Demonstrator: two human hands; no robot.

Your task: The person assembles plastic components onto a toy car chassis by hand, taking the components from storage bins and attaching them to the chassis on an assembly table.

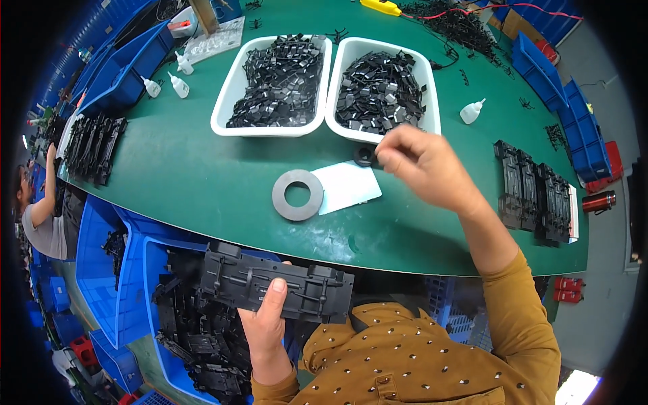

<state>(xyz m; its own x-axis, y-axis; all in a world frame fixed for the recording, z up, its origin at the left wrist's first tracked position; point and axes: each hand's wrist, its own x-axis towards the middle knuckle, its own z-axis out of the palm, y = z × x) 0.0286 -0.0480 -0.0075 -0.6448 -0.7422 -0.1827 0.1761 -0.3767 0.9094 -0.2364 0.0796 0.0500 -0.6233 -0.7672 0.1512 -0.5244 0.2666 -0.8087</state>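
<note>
My left hand [264, 331] grips a black plastic toy-car chassis [233, 273] in front of the table edge, thumb on its upper face. Its molded side, with ribs and rods, faces up. Over the table my right hand [432, 169] is closed, thumb and fingers pinched together. Whatever lies between those fingertips is too small to make out. Right beside them sits a small black round piece [358, 162], at the edge of a pale sheet [351, 187]. A flat grey ring [279, 196] overlaps the sheet's left side.
Two white tubs, left [217, 120] and right [435, 118], hold small black parts. More chassis stand in rows at left [94, 148] and right [533, 192]. A blue crate [156, 297] of black parts sits below the edge. A white dropper bottle [472, 111] stands right; a co-worker [47, 223] is far left.
</note>
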